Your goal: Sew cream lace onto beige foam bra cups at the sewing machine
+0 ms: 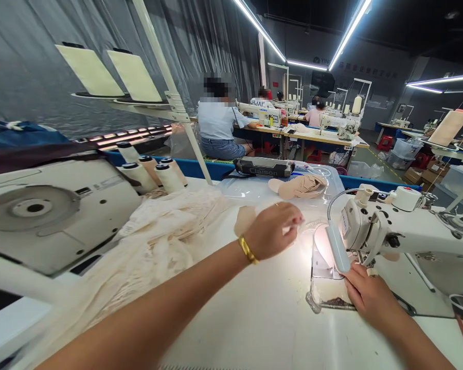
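My left hand point(275, 231), with a yellow bracelet at the wrist, is raised over the white table left of the sewing machine point(393, 221). Its fingers are curled and pinched together; whatever they hold is too small to make out. Near the needle, my right hand point(374, 293) lies low on the machine bed, fingers stretched toward the presser foot. A lamp head point(337, 249) hides part of that spot. Behind the lamp, a pale pink rounded piece point(321, 246) lies lit on the bed. Another beige piece point(245, 220) rests behind my left wrist.
Sheer cream fabric point(170, 231) is heaped on the left beside a second machine point(50, 210). Thread cones point(139, 174) stand behind it. Beige cup-shaped pieces point(301, 186) lie on a clear plastic lid point(335, 180). A thread-stand pole point(193, 139) rises at left; people sit sewing farther back.
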A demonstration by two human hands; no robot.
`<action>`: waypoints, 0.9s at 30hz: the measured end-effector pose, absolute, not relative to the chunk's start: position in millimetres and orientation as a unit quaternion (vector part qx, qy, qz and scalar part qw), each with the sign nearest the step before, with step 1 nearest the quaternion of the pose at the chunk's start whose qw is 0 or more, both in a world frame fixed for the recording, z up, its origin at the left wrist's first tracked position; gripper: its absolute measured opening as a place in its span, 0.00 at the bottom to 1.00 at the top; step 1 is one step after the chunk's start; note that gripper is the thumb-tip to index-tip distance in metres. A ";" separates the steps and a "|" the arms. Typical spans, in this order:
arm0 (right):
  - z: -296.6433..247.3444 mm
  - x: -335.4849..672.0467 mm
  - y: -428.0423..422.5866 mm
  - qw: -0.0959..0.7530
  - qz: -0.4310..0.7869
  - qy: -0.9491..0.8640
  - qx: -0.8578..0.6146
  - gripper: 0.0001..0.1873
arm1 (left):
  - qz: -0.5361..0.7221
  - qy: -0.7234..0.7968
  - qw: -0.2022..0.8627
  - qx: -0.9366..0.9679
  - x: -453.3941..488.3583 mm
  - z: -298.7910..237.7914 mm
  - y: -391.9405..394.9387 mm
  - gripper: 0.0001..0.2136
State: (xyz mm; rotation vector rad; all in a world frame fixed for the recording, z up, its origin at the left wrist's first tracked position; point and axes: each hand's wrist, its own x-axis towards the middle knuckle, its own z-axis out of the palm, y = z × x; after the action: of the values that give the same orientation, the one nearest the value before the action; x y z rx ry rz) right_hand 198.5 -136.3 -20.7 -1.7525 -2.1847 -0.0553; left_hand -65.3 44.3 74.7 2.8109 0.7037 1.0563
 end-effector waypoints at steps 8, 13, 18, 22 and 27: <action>-10.4 195.5 -135.7 0.187 -0.041 -0.777 -0.599 0.13 | 0.143 0.078 -0.006 0.987 -22.4 0.2 -33.1 0.08; -12.8 197.4 -135.5 0.197 -0.054 -0.779 -0.593 0.13 | 0.165 0.095 -0.008 0.982 -8.7 1.4 -28.2 0.05; -12.0 198.9 -135.6 0.197 -0.044 -0.782 -0.590 0.13 | 0.186 0.114 0.005 0.976 -1.2 -6.9 -28.6 0.04; -8.7 197.8 -136.9 0.178 -0.026 -0.779 -0.600 0.13 | 0.195 0.137 0.009 0.971 3.4 -11.3 -31.7 0.05; -8.0 196.8 -137.1 0.179 -0.022 -0.774 -0.607 0.13 | 0.190 0.152 0.002 0.970 8.4 -9.6 -33.3 0.06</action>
State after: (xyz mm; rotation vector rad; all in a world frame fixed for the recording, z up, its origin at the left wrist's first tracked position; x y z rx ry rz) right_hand 196.8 -137.1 -8.0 -1.7155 -2.1877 -0.0627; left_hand 8.4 -33.3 -9.6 3.0436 0.4766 0.5952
